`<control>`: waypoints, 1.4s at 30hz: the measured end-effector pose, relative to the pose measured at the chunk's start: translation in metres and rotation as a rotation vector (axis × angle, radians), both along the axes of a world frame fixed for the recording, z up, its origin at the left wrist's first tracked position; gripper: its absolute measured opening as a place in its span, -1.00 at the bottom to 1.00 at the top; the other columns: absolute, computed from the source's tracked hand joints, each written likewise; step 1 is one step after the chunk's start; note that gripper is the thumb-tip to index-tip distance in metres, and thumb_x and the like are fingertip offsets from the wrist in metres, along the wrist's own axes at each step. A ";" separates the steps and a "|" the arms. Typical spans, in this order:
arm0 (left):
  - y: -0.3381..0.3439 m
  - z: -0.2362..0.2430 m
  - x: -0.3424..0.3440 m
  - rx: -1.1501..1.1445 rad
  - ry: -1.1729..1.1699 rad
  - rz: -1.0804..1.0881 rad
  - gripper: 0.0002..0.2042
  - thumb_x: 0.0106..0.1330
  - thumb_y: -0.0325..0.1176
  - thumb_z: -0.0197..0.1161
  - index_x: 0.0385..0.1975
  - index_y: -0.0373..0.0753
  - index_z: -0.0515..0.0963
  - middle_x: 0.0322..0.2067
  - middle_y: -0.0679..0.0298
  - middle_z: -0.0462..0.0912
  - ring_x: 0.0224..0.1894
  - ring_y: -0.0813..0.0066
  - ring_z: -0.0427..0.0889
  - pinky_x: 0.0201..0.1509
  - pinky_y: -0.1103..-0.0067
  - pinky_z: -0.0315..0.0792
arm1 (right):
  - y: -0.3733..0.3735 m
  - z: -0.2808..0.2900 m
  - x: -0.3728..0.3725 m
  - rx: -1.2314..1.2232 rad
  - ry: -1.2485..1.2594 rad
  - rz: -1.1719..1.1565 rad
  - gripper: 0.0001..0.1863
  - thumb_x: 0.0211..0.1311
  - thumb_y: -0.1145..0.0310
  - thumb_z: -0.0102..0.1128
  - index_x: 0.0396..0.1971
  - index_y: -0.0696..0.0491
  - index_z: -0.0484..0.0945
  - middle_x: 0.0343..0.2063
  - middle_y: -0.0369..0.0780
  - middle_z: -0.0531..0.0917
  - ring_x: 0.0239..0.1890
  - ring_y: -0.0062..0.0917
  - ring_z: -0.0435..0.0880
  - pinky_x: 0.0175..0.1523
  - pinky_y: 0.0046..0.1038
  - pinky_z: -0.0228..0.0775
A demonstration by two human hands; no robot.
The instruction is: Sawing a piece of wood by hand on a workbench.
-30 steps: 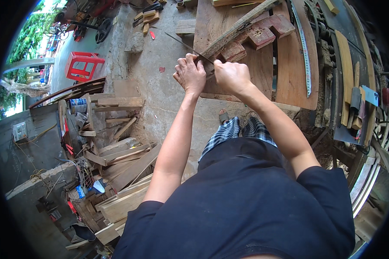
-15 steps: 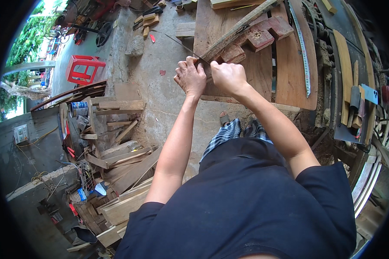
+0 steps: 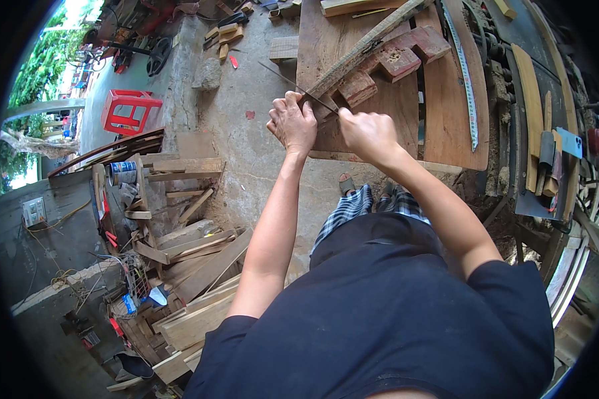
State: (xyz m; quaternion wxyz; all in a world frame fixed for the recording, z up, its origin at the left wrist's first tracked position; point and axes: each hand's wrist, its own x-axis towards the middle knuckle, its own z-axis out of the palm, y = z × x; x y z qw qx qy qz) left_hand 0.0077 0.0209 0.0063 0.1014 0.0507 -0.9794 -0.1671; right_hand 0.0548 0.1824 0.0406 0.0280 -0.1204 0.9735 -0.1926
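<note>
A long wooden strip (image 3: 366, 52) lies slantwise over the workbench (image 3: 323, 36), its near end at my hands. My left hand (image 3: 293, 125) is closed around that near end, fingers bent over it. My right hand (image 3: 368, 135) is closed in a fist around the grip of a long, thin, dark file-like tool (image 3: 322, 102); the grip itself is hidden. The tool's shaft crosses the strip's end beside my left fingers, and its thin tip points to the far left. Under the strip sits a notched reddish wooden block (image 3: 400, 63).
A white measuring tape (image 3: 464, 76) lies along the bench's right side. Farther right, hand tools and a light blue phone (image 3: 570, 143) rest on a side surface. Scrap boards (image 3: 203, 319) are piled at lower left. A red plastic stool (image 3: 131, 112) stands at far left.
My right hand has drawn back to the right and slightly toward me, pulling the tool along, so more of its shaft shows. My left hand stays at the strip's end.
</note>
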 end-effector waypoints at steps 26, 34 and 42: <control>-0.002 -0.001 0.003 0.007 -0.008 0.010 -0.75 0.22 -0.18 0.20 -0.14 -0.01 0.42 -0.15 0.25 0.42 0.00 0.18 0.41 0.04 0.26 0.20 | -0.004 0.005 0.002 0.017 -0.028 -0.003 -0.88 0.18 0.38 -0.03 -0.40 0.08 0.47 -0.60 -0.03 0.66 -0.53 -0.21 0.70 -0.50 -0.22 0.51; 0.005 0.003 -0.002 0.015 0.010 -0.011 -0.76 0.22 -0.18 0.19 -0.15 -0.02 0.42 -0.15 0.23 0.42 0.00 0.16 0.41 0.03 0.24 0.20 | -0.028 -0.002 -0.038 0.013 0.059 -0.039 -0.87 0.14 0.36 0.02 -0.44 0.07 0.53 -0.52 -0.06 0.69 -0.44 -0.24 0.73 -0.40 -0.27 0.55; 0.001 0.000 0.002 0.001 0.028 0.007 -0.76 0.23 -0.17 0.18 -0.16 -0.02 0.41 -0.16 0.24 0.42 -0.02 0.18 0.40 0.01 0.26 0.20 | -0.004 0.010 -0.004 0.043 -0.023 0.000 -0.86 0.21 0.36 -0.05 -0.42 0.07 0.46 -0.59 -0.02 0.66 -0.52 -0.17 0.70 -0.46 -0.19 0.52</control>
